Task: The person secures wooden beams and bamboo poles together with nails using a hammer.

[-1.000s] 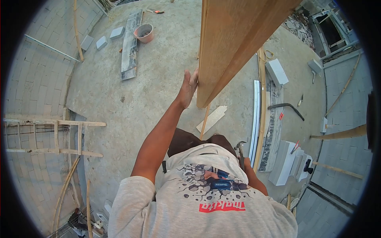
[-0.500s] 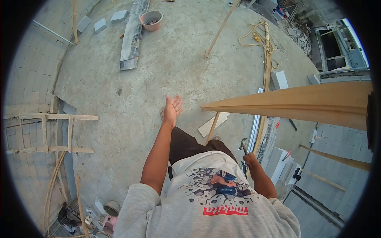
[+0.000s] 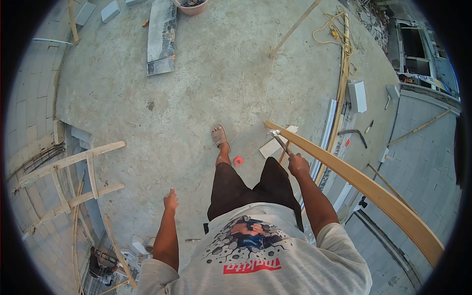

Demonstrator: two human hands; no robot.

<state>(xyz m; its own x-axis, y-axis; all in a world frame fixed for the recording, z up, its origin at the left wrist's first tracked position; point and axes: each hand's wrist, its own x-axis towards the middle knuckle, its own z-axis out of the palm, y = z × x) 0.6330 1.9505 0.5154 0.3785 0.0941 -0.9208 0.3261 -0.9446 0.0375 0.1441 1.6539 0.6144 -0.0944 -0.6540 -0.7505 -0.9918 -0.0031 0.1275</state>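
Observation:
In my right hand (image 3: 298, 165) is a hammer (image 3: 281, 141), gripped by the handle with its head pointing forward and left. That head overlaps the near end of a long wooden beam (image 3: 344, 169), which runs back past my right arm. My left hand (image 3: 171, 200) hangs out to the side over the concrete floor, empty, one finger stretched forward. A pale flat board (image 3: 273, 147) lies on the floor under the beam's end. Between my legs sits a small red-orange item (image 3: 238, 161), perhaps a tape measure.
A wooden ladder-like frame (image 3: 73, 200) leans at the left. Ahead lie a long plank (image 3: 161, 39) and a bucket (image 3: 192, 7). Metal profiles (image 3: 322, 142), a yellow rope (image 3: 339, 34) and a white block (image 3: 357, 96) are on the right. A thin pole (image 3: 295, 29) slants up ahead.
My left hand has dropped back and left from in front of me. My right hand has raised the hammer forward to the beam's end. My view has shifted, and the beam slants differently.

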